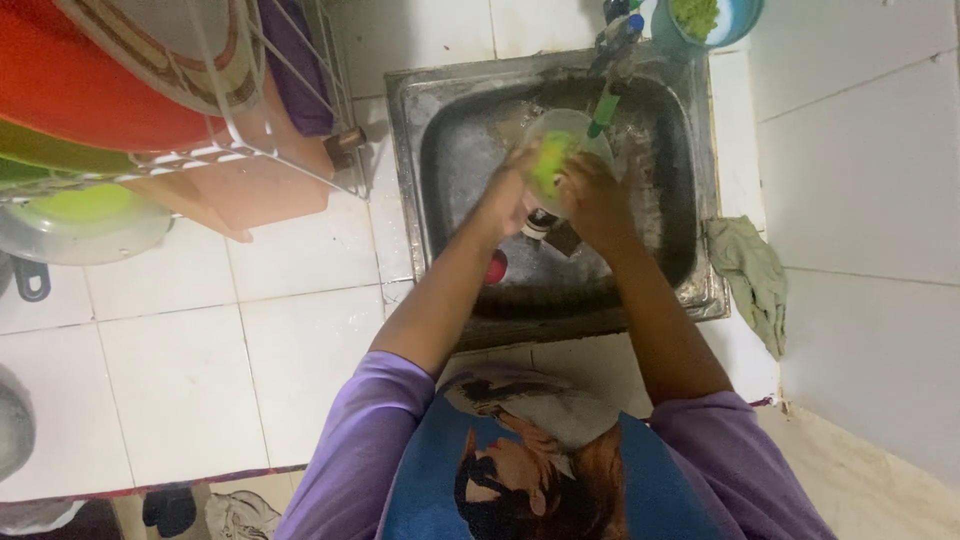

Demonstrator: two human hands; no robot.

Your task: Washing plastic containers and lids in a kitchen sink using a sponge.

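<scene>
While my left hand (505,200) grips one clear tub (560,135) over the sink (440,150), my right hand (590,195) presses one green sponge (549,160) inside; one cloth (755,275) lies on the worktop (200,370).

You get soft, even indoor light, slightly dim, pale tiled counter (180,380) brightest without glare, steel sink (455,150) basin darker, your hands motion-blurred over it, overall soft focus, rack (250,140) stretched at the corner.

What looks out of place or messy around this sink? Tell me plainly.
A crumpled greenish cloth hangs over the sink's right rim onto the tiled counter. The basin is stained and grimy. Otherwise both hands, left hand and right hand, scrub a clear container normally.
</scene>
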